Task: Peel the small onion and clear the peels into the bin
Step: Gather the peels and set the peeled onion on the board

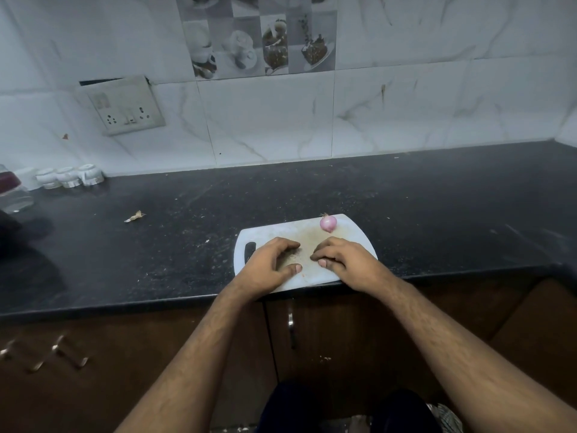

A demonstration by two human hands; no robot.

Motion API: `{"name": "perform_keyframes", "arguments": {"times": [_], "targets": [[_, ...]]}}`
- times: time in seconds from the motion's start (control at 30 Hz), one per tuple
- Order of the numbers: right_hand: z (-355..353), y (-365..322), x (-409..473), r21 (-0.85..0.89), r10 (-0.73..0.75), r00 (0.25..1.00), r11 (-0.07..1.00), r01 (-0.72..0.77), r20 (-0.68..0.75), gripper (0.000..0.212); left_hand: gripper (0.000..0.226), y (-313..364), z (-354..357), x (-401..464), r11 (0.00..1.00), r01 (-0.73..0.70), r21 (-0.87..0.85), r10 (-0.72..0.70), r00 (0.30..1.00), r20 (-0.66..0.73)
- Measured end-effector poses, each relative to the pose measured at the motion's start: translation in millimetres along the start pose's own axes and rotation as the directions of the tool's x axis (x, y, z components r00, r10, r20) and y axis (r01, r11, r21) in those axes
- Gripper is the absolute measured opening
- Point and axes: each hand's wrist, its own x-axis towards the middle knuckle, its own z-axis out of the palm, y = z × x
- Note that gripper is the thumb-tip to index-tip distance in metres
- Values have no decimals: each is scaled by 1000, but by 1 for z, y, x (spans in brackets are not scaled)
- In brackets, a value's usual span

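"Where is the onion (pixel 328 223)?"
"At the far edge of the board (pixel 359 237). It looks peeled."
"And the hands?"
"The left hand (pixel 270 260) and right hand (pixel 345 259) are curled, holding nothing I can see. Gathering peels comes next, I think."

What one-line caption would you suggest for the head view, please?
Both hands, left and right, gather peels on the white cutting board; the peeled small onion rests at its far edge.

dim, bluish light | edges bowed | lower-left corner blurred

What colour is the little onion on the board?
Pinkish purple; the small onion shows in the head view.
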Motion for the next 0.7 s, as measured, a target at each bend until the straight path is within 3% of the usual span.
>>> {"name": "perform_keyframes", "arguments": {"times": [0.17, 0.3, 0.37, 0.43, 0.47, 0.5, 0.57, 0.63, 0.7], "targets": [[-5, 1, 4, 13, 165, 982, 986, -165, -95, 12, 41, 0, -1, -1, 1000, -20, 2, 20, 1000, 9], [3, -1, 15, 46, 358, 932, 933, -356, -54, 12, 40, 2, -5, 2, 1000, 4, 15, -5, 1000, 30], [2, -1, 16, 51, 361, 923, 932, -358, -134, 17, 40, 2, -5, 3, 1000, 17, -9, -17, 1000, 22], [-2, -4, 14, 191, 427, 864, 902, -387, -267, 20, 40, 1, -5, 2, 999, 26, -32, -25, 1000, 10], [-6, -6, 13, 391, 514, 802, 835, -386, -305, 21, 40, 1, -5, 3, 999, 29, -38, -29, 1000, 4], [-8, -5, 15, 637, 610, 743, 694, -335, -275, 21, 40, 0, -4, 3, 999, 32, -43, -32, 999, -1], [-14, -1, 22, 964, 724, 681, 243, -109, -106, 27, 40, 0, -3, 3, 998, 34, -50, -35, 999, -6], [-21, 1, 29, 981, 777, 629, -146, 127, 34, 27, 39, -1, -3, 3, 998, 37, -55, -37, 999, -8], [-25, 3, 33, 892, 780, 614, -358, 274, 124, 25, 38, -1, -3, 3, 997, 49, -68, -50, 999, -15]]}}
